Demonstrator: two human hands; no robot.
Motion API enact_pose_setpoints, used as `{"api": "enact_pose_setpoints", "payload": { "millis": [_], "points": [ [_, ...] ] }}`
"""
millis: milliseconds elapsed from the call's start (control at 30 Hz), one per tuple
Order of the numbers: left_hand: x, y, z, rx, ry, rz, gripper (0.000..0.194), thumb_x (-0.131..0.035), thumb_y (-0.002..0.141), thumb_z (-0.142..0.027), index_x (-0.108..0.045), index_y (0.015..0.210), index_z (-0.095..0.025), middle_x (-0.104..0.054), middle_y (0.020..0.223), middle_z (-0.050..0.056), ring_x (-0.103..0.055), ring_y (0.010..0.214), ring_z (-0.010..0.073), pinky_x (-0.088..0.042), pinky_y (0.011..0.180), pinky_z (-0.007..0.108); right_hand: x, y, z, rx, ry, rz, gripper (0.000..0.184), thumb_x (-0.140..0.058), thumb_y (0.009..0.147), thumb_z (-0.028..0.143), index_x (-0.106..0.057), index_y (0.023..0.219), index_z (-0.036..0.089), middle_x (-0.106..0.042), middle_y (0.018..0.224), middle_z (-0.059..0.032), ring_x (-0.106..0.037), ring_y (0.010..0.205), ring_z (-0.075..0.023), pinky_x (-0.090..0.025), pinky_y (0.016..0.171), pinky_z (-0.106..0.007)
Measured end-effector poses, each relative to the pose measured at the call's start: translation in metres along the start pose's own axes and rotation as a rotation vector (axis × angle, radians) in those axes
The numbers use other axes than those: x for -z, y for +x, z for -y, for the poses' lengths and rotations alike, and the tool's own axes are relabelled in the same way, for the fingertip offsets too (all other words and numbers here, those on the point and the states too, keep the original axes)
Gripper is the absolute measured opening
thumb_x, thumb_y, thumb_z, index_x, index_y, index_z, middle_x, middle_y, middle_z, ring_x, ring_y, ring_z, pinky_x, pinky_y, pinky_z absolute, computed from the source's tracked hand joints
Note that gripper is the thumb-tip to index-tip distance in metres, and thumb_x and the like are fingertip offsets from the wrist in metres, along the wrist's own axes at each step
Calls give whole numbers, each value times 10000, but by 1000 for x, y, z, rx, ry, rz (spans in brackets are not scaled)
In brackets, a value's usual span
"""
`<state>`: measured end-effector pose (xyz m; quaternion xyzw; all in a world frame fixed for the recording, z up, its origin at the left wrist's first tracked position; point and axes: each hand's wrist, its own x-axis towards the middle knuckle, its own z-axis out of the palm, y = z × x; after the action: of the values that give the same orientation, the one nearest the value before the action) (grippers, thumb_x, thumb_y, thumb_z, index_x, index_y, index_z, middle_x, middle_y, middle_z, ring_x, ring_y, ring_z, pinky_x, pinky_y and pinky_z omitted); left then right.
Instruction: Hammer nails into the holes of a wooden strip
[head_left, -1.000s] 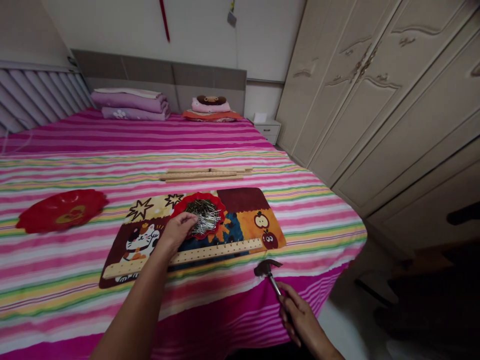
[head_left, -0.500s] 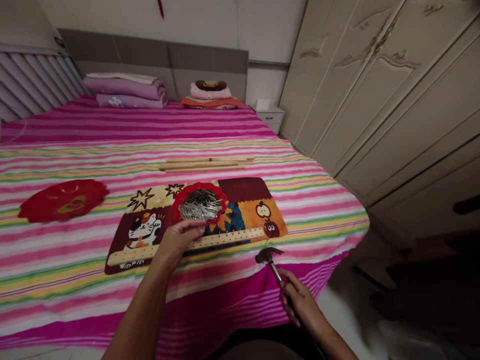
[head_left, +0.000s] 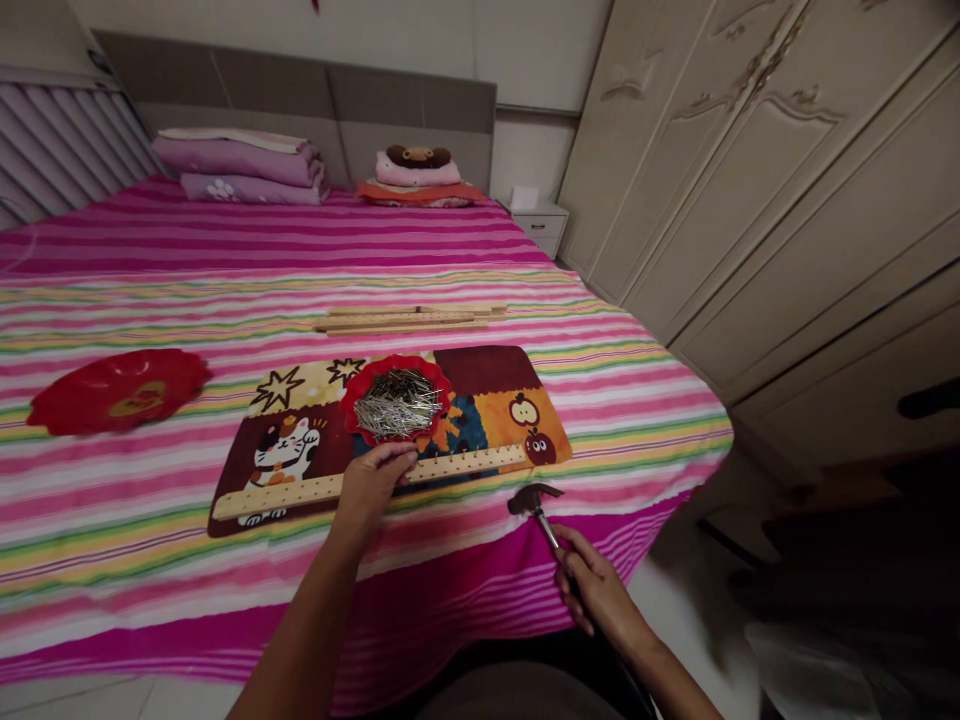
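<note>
My left hand (head_left: 375, 478) is closed in a pinch over the middle of a light wooden strip (head_left: 300, 491); whatever is between its fingertips is too small to make out. Along the strip runs a row of small holes, and several nails stand up in its right part. Just behind the fingers sits a red scalloped bowl (head_left: 349, 415) filled with loose nails (head_left: 397, 408). In my right hand (head_left: 600, 585) is a claw hammer (head_left: 535, 498), gripped by its handle, its head in front of the strip's right end.
Strip and bowl lie on a patterned mat (head_left: 480, 375) on a striped bed (head_left: 637, 400). Farther back are several wooden strips (head_left: 405, 320). A red plate (head_left: 120, 392) lies at the left. Folded bedding (head_left: 240, 165) stands by the headboard, and a wardrobe (head_left: 712, 200) at the right.
My left hand has moved a little right, from the near rim of the bowl to the wooden strip. The hammer stays in my right hand, nearly unmoved. The view has shifted slightly.
</note>
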<state>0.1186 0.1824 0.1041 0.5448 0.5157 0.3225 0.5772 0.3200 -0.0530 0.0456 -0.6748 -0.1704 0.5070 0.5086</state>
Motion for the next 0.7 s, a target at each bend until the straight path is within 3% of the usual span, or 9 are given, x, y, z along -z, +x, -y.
{"api": "enact_pose_setpoints", "payload": {
  "millis": [267,467,567,700],
  "points": [
    [-3,-2,3,-68,161,8,351,-652,601,-435,-711,833,-177,-657,628,-10,-547,541,115,-443,548,238,1,1,-2,25,-13,-1,552,-526,751,464,-453,1229,198,-449,494,105,-317,291,-49,-219,249,-127],
    [-4,-4,4,-239,341,-20,238,-616,656,-412,-704,755,-214,-696,777,7,-609,702,153,-468,659,255,-6,-11,-1,45,-30,1,604,-537,749,499,-454,1262,190,-438,490,106,-297,290,-47,-208,253,-138],
    [-5,-4,4,-307,419,-23,186,-594,677,-378,-693,711,-225,-693,792,2,-610,749,154,-464,729,257,-17,-22,11,78,-33,55,610,-518,778,522,-447,1294,204,-444,501,100,-288,291,-46,-206,264,-147],
    [-6,-4,6,-335,436,-32,176,-577,696,-369,-684,697,-230,-678,791,1,-593,742,146,-460,723,252,-39,-29,48,193,-150,117,574,-489,818,518,-480,1298,203,-450,508,82,-311,318,-59,-231,299,-173]
  ]
}}
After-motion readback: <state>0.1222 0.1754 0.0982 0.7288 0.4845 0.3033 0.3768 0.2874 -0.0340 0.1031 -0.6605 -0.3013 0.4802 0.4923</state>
